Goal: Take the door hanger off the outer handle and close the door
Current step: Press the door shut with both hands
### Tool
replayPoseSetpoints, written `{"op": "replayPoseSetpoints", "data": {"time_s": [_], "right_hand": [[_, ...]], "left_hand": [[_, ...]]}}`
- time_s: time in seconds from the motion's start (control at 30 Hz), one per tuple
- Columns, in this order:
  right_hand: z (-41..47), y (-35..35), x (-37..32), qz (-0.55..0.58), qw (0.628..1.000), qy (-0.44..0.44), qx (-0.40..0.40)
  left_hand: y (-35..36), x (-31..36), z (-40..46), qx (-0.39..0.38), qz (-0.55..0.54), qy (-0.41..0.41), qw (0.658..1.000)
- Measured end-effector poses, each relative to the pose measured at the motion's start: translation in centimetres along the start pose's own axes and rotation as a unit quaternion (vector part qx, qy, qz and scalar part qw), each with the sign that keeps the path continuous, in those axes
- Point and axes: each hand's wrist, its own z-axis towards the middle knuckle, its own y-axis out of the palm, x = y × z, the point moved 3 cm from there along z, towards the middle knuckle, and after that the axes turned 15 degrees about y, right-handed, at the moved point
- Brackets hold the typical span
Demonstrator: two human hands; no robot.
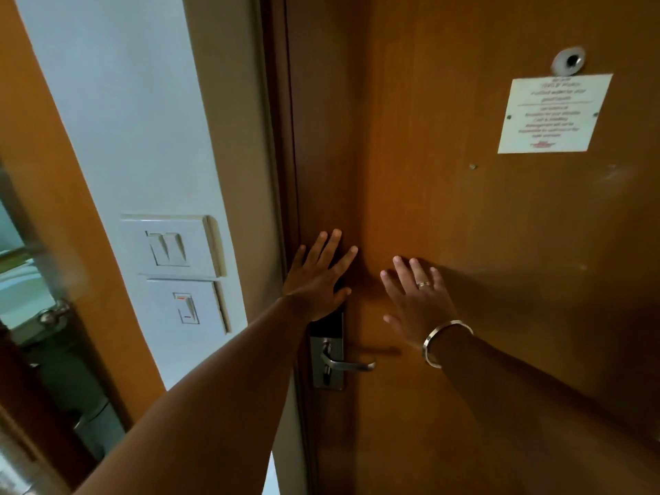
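The brown wooden door [464,226] fills the right of the head view and sits flush in its frame [278,137]. My left hand [318,276] lies flat on the door's edge with fingers spread, just above the black lock plate. My right hand [418,298], wearing a ring and a metal bangle, presses flat on the door panel a little to the right. Below both hands the inner metal lever handle [348,364] sticks out to the right, with nothing hanging on it. No door hanger is in view, and neither hand holds anything.
A white notice [553,114] is fixed on the door under a peephole [569,60]. Two light switch plates [175,269] sit on the white wall to the left. Further left a second wooden door with a round knob [53,314] stands ajar.
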Motion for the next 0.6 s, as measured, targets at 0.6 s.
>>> {"op": "replayPoseSetpoints", "data": {"time_s": [0.6], "right_hand": [[1.2,2.8,-1.1,-0.025,0.998,0.051,0.011]], "left_hand": [[0.3,-0.4,1.3,-0.022,0.003,0.002,1.000]]}}
